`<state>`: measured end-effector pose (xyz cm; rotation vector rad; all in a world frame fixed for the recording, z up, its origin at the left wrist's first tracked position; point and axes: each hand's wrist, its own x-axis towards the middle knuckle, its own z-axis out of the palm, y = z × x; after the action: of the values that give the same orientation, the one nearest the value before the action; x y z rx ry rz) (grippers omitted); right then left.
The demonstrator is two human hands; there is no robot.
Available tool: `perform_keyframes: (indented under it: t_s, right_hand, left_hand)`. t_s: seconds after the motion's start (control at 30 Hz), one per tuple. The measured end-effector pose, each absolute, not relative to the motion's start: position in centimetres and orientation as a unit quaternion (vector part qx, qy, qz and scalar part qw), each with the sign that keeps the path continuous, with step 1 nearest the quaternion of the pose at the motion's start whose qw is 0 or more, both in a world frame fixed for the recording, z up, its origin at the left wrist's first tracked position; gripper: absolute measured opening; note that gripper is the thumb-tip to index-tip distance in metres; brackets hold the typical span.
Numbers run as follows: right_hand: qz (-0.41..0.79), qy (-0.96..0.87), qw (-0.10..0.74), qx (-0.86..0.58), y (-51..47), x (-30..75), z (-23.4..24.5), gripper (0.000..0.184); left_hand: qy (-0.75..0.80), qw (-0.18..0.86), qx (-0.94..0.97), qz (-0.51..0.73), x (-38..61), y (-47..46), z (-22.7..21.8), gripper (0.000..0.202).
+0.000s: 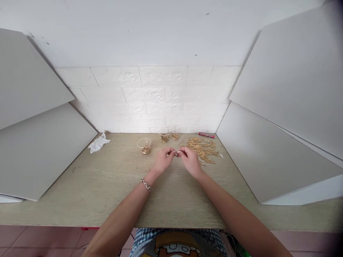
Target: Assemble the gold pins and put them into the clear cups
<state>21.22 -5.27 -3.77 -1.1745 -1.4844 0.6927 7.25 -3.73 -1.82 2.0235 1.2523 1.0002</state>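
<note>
My left hand (164,159) and my right hand (189,159) meet fingertip to fingertip above the middle of the table. Both are closed in a pinch around something very small, mostly hidden by the fingers, too small to name. Just right of my right hand lies a loose pile of thin gold-coloured sticks (201,148). Beyond my left hand stands a clear round cup (144,144) with small gold pieces in its bottom. Two more clear cups, one with darker gold pieces (164,137) and one with gold pieces (175,136), stand farther back.
A crumpled white plastic bag (99,143) lies at the back left of the wooden table (107,189). A red tube-like item (206,135) lies at the back right. Grey-white panels stand at the left (53,150) and right (276,150); a white brick-patterned wall (150,94) closes the back.
</note>
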Motion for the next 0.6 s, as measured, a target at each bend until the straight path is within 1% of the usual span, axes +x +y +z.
perform_keyframes:
  t_s: [0.1,0.2,0.43,0.5,0.6]
  right_hand:
    - [0.259,-0.635,0.528,-0.501,-5.4,21.1,-3.9,0.014]
    - [0.254,-0.632,0.534,-0.501,-5.3,21.0,-4.0,0.014]
    - [0.317,-0.619,0.522,-0.493,-5.3,21.1,-3.5,0.013]
    - [0.331,-0.611,0.525,-0.492,-5.2,21.2,-3.5,0.014]
    - [0.346,-0.595,0.535,-0.49,-4.8,21.2,-3.7,0.015]
  left_hand:
    - [0.469,0.275,0.751,0.375,7.4,-3.9,-1.7,0.024]
    - [0.469,0.281,0.748,0.376,7.4,-3.9,-1.8,0.025]
    - [0.456,0.294,0.753,0.373,7.2,-3.4,-2.5,0.026]
    - [0.448,0.316,0.746,0.379,7.1,-3.0,-2.9,0.026]
    - [0.427,0.379,0.719,0.395,7.0,-2.4,-3.4,0.028]
